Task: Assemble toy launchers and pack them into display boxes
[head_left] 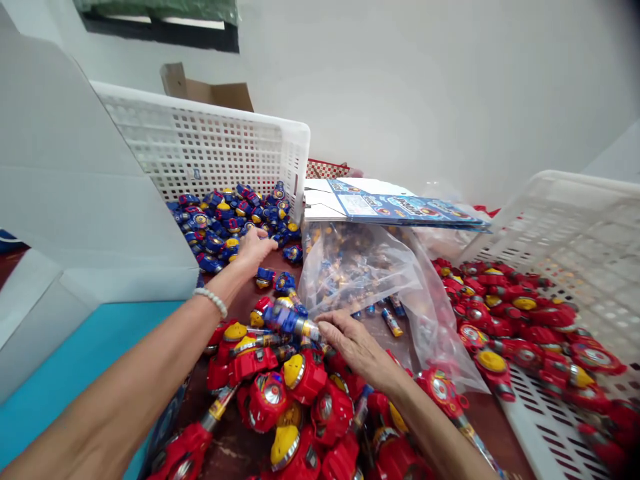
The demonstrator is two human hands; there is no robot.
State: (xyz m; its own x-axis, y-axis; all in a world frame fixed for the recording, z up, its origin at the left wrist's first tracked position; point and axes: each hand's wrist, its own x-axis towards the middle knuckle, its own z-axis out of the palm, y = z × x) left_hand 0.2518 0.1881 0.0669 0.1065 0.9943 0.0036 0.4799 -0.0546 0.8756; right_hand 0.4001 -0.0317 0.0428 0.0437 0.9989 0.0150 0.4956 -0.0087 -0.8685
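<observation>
My left hand (254, 250) reaches forward to the pile of small blue toy tops (230, 220) spilling from a tipped white basket (210, 143); its fingers rest on the pile's near edge and I cannot tell if they grip one. My right hand (353, 343) lies palm down on a heap of red toy launchers (300, 400), fingertips at a small foil-wrapped tube (293, 323) by the mouth of a clear plastic bag (360, 267) filled with such tubes. A bead bracelet (213, 300) sits on my left wrist.
A second white basket (575, 253) lies tipped at the right with more red launchers (510, 313) spilling out. Flat printed cartons (395, 207) are stacked behind the bag. A large white and blue box (75, 220) stands at the left. The tabletop is dark brown.
</observation>
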